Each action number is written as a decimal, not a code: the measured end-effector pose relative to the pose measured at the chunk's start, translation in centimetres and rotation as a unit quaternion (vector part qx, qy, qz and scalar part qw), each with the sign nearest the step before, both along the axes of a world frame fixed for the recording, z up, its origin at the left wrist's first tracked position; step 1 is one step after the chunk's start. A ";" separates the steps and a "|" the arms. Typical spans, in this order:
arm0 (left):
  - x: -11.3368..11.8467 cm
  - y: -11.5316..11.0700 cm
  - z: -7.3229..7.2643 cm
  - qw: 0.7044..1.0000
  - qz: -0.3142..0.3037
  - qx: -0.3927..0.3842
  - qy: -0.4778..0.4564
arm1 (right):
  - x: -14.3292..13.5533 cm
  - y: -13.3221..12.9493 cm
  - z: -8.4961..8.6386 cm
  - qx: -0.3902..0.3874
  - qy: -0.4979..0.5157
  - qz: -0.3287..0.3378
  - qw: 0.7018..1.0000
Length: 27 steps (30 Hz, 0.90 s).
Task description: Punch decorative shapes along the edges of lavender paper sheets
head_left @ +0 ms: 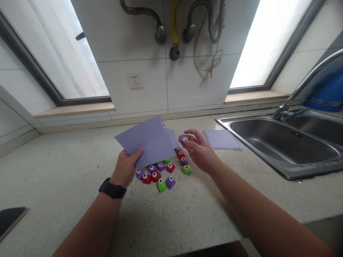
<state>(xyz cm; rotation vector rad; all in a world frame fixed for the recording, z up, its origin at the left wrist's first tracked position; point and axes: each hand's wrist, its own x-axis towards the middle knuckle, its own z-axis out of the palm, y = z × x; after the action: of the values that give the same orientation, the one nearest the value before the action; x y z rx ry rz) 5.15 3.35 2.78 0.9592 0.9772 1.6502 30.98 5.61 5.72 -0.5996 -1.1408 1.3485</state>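
Note:
My left hand [127, 165] grips a purple sheet of paper [147, 142] by its lower left side, thumb on top. Several small notches run along the sheet's upper right edge. Just right of the sheet, my right hand [199, 150] pinches a purple craft punch [183, 140], apart from the paper. Below and beside the sheet, several more punches lie on the counter, among them a red punch [170, 167], a green punch [161, 185] and a purple punch [170, 182]. Another purple sheet [171, 136] shows partly behind the held one.
Purple sheets with punched edges [222, 139] lie beside the steel sink [268, 157] on the right. Tiny purple paper bits [194, 191] are scattered over the speckled counter [66, 171]. A faucet [284, 110] stands behind the sink. A dark flat object [10, 219] is at the left edge.

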 end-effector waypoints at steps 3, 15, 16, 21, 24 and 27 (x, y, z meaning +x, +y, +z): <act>-0.2 -0.1 -0.3 0.999 -0.007 -0.018 0.035 | 0.1 0.0 -0.1 -0.012 -0.011 0.007 1.000; -0.3 -0.5 0.1 0.992 -0.008 -0.018 0.124 | 0.3 0.1 -0.9 0.015 -0.045 0.027 0.999; -0.3 -0.5 0.1 0.992 -0.007 -0.019 0.123 | 0.3 0.2 -0.9 0.021 -0.049 0.030 0.998; -0.2 -0.5 0.2 0.992 -0.001 -0.019 0.122 | 0.4 0.3 -1.0 0.041 -0.068 0.034 0.996; -0.2 -0.5 0.2 0.992 -0.001 -0.022 0.121 | 0.4 0.3 -1.0 0.043 -0.073 0.034 0.996; -0.3 -0.5 0.2 0.990 -0.006 -0.023 0.137 | 0.3 0.2 -1.0 0.040 -0.080 0.032 0.995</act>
<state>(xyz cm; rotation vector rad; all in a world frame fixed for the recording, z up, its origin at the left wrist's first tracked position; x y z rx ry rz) 4.88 2.84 3.02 1.1792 1.1839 1.5053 31.32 5.82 4.74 -0.6264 -1.3469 1.3208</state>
